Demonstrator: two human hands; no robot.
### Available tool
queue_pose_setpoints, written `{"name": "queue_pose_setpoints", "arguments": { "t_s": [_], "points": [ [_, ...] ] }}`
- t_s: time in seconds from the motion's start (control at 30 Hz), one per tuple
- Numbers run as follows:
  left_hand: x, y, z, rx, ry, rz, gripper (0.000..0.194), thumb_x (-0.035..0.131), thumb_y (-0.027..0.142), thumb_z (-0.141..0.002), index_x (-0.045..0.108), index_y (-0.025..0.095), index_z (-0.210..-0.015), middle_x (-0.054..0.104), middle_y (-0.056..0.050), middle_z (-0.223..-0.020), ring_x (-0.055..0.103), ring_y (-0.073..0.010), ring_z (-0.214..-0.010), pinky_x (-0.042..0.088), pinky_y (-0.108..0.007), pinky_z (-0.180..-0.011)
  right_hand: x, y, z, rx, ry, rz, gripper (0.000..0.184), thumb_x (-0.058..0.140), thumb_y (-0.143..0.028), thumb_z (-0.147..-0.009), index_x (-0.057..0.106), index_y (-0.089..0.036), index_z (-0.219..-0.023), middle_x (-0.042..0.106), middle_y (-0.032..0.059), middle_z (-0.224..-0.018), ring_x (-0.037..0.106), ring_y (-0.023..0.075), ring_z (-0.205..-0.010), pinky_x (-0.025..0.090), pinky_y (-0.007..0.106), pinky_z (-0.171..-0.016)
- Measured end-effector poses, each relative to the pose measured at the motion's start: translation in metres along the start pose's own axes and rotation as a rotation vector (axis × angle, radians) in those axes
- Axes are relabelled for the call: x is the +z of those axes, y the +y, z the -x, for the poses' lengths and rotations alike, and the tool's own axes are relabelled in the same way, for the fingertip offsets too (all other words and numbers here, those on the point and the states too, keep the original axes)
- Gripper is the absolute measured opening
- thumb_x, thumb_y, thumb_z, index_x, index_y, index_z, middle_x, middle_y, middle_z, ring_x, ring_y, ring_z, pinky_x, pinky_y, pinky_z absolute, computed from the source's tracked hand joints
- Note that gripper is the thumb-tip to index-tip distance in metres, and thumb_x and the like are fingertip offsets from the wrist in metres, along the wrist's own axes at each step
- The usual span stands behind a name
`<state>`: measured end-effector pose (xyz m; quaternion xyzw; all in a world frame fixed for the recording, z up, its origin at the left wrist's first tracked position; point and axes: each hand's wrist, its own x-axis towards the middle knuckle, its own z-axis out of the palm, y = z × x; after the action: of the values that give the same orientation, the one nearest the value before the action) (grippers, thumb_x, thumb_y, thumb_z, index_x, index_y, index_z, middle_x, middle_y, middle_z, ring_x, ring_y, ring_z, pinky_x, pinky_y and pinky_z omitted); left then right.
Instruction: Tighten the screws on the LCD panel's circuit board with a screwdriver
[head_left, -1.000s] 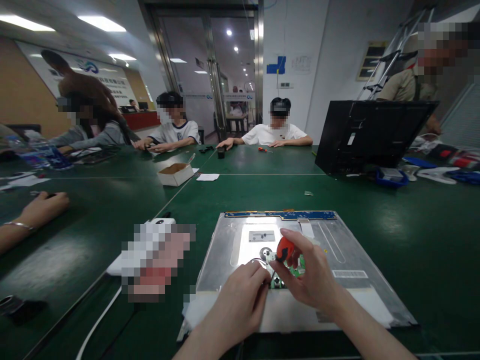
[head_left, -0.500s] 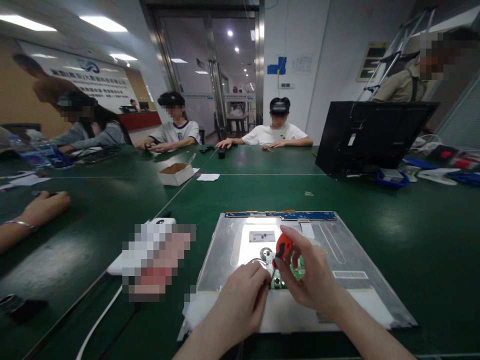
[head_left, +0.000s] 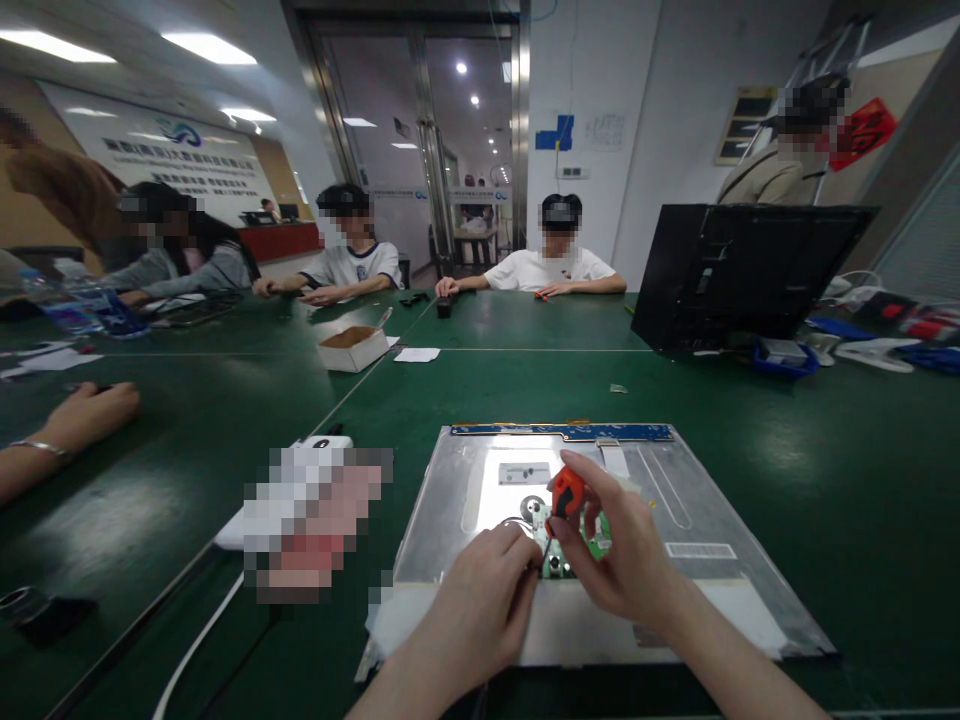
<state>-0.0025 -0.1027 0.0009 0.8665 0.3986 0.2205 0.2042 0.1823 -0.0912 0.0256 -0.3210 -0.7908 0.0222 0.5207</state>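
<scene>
A metal-backed display panel (head_left: 442,500) lies on the green table, a blue circuit strip (head_left: 630,432) along its far edge. Between thumb and fingers, my right hand (head_left: 619,540) grips the orange and black handle of a screwdriver (head_left: 568,492). Its shaft slants down to a small green circuit board (head_left: 555,566) at the panel's middle. My left hand (head_left: 487,575) is closed beside the shaft's lower end, at the board's left edge; what its fingertips pinch, if anything, is hidden. Dark wires curve to the board from the left.
To the left stand a white device (head_left: 330,443), partly pixelated, with a white cable (head_left: 199,635), and a co-worker's hand (head_left: 97,410). Farther off are an open carton (head_left: 352,350) and a large black monitor (head_left: 742,275). Several people sit or stand around the table.
The screwdriver's handle has turned slightly in my right hand, while both hands keep their place. At the back right, a standing person has shifted left; another at far left has moved left.
</scene>
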Motion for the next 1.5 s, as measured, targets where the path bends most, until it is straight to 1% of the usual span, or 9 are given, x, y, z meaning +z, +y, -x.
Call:
{"name": "queue_pose_setpoints", "arguments": {
  "t_s": [0.1, 0.27, 0.43, 0.53, 0.77, 0.9, 1.13, 1.23, 1.5],
  "points": [
    [-0.0009, 0.0009, -0.0007, -0.007, -0.004, -0.013, 0.019, 0.043, 0.008, -0.087, 0.057, 0.019, -0.093, 0.063, -0.009, -0.097, 0.058, -0.0235, -0.088, 0.046, -0.033, -0.072, -0.0012, -0.0016, -0.0001, 0.011, 0.001, -0.005, 0.056, 0.048, -0.015, -0.091, 0.033, -0.021, -0.145, 0.065, 0.0005, -0.081, 0.056, 0.0136, -0.054, 0.047, 0.027, -0.047],
    [-0.0008, -0.0004, -0.001, -0.007, -0.015, -0.006, 0.019, 0.044, 0.008, -0.088, 0.058, 0.019, -0.095, 0.063, -0.009, -0.098, 0.058, -0.0237, -0.089, 0.047, -0.034, -0.075, 0.0009, -0.0001, -0.0004, 0.002, 0.026, -0.011, 0.052, 0.05, -0.016, -0.093, 0.035, -0.022, -0.142, 0.064, -0.001, -0.08, 0.054, 0.0117, -0.051, 0.044, 0.025, -0.044],
    [0.0006, -0.0017, 0.0005, 0.0, -0.006, 0.001, 0.018, 0.044, 0.008, -0.088, 0.057, 0.019, -0.094, 0.063, -0.009, -0.099, 0.058, -0.0245, -0.091, 0.048, -0.035, -0.078, 0.0033, 0.0018, 0.0004, -0.003, 0.043, 0.001, 0.044, 0.053, -0.024, -0.097, 0.038, -0.024, -0.138, 0.064, -0.002, -0.08, 0.054, 0.0112, -0.051, 0.044, 0.025, -0.046],
    [0.001, -0.0014, 0.0008, 0.009, -0.001, 0.008, 0.018, 0.044, 0.008, -0.088, 0.057, 0.019, -0.094, 0.063, -0.009, -0.099, 0.058, -0.0244, -0.092, 0.048, -0.035, -0.079, 0.0025, 0.0016, 0.0008, -0.006, 0.032, 0.009, 0.044, 0.053, -0.027, -0.097, 0.038, -0.024, -0.139, 0.065, -0.0012, -0.082, 0.055, 0.0117, -0.052, 0.045, 0.026, -0.046],
    [-0.0008, 0.0007, 0.0006, -0.013, -0.007, -0.001, 0.018, 0.045, 0.008, -0.088, 0.058, 0.019, -0.095, 0.064, -0.009, -0.098, 0.058, -0.0232, -0.089, 0.047, -0.033, -0.076, -0.002, -0.0018, -0.0004, -0.001, -0.001, -0.004, 0.055, 0.049, -0.017, -0.092, 0.034, -0.021, -0.145, 0.067, 0.0014, -0.083, 0.058, 0.0137, -0.055, 0.049, 0.027, -0.048],
    [-0.0015, 0.0011, 0.0005, -0.009, -0.007, -0.011, 0.017, 0.046, 0.008, -0.088, 0.058, 0.019, -0.094, 0.064, -0.009, -0.097, 0.059, -0.0237, -0.088, 0.046, -0.033, -0.073, -0.0011, -0.0029, -0.0004, 0.005, 0.012, 0.001, 0.054, 0.05, -0.016, -0.092, 0.035, -0.021, -0.144, 0.066, 0.0007, -0.081, 0.056, 0.0131, -0.052, 0.047, 0.026, -0.045],
    [-0.001, -0.0002, 0.0005, 0.001, 0.0, 0.012, 0.019, 0.045, 0.008, -0.089, 0.059, 0.019, -0.096, 0.064, -0.009, -0.099, 0.059, -0.024, -0.091, 0.048, -0.035, -0.078, 0.0025, 0.0021, 0.0002, -0.015, 0.036, -0.002, 0.044, 0.054, -0.027, -0.097, 0.038, -0.025, -0.138, 0.064, -0.0015, -0.081, 0.054, 0.0115, -0.052, 0.047, 0.025, -0.047],
    [-0.0007, -0.0005, 0.0005, -0.002, -0.002, 0.018, 0.02, 0.046, 0.008, -0.088, 0.059, 0.019, -0.098, 0.064, -0.009, -0.1, 0.059, -0.0244, -0.093, 0.048, -0.036, -0.08, 0.0011, 0.0034, 0.0007, -0.019, 0.025, 0.003, 0.045, 0.054, -0.03, -0.097, 0.039, -0.024, -0.139, 0.064, -0.0014, -0.081, 0.054, 0.0118, -0.052, 0.045, 0.025, -0.046],
    [0.001, -0.001, 0.0012, 0.002, 0.016, -0.017, 0.019, 0.045, 0.007, -0.087, 0.058, 0.019, -0.093, 0.064, -0.008, -0.097, 0.059, -0.0235, -0.088, 0.047, -0.033, -0.072, -0.002, -0.0016, -0.0008, 0.0, -0.007, -0.02, 0.059, 0.049, -0.014, -0.091, 0.033, -0.022, -0.147, 0.067, 0.0021, -0.088, 0.058, 0.0138, -0.057, 0.05, 0.028, -0.049]
  ]
}}
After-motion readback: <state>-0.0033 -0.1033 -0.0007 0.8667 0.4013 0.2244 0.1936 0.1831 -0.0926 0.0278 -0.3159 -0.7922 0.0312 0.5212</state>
